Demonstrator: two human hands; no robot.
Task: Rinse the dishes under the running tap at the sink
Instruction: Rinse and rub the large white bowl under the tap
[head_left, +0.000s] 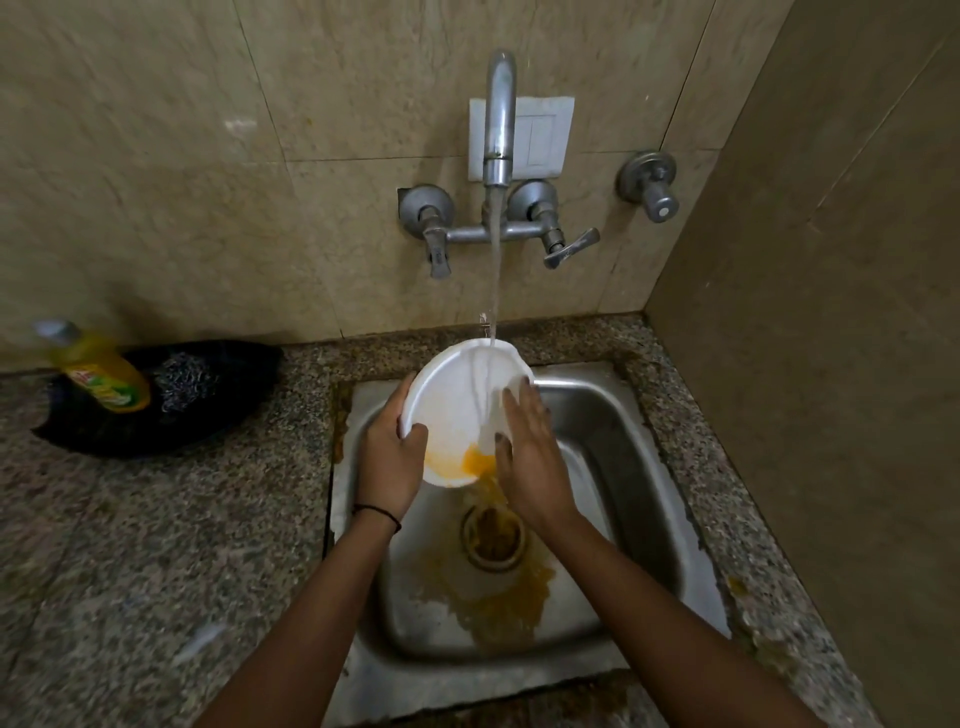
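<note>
A white plate (452, 400) is tilted over the steel sink (613, 431), its top edge under the stream from the running tap (500, 119). My left hand (389, 457) grips the plate's left rim. My right hand (530, 447) lies flat with spread fingers on the plate's right side. Orange-yellow residue pools at the plate's low edge and runs down to the drain (493, 538).
A yellow dish soap bottle (98, 369) lies on a black scrubber and bag (182, 400) at the left of the granite counter (156, 545). Tap handles (569, 249) stick out from the tiled wall. A side wall closes the right.
</note>
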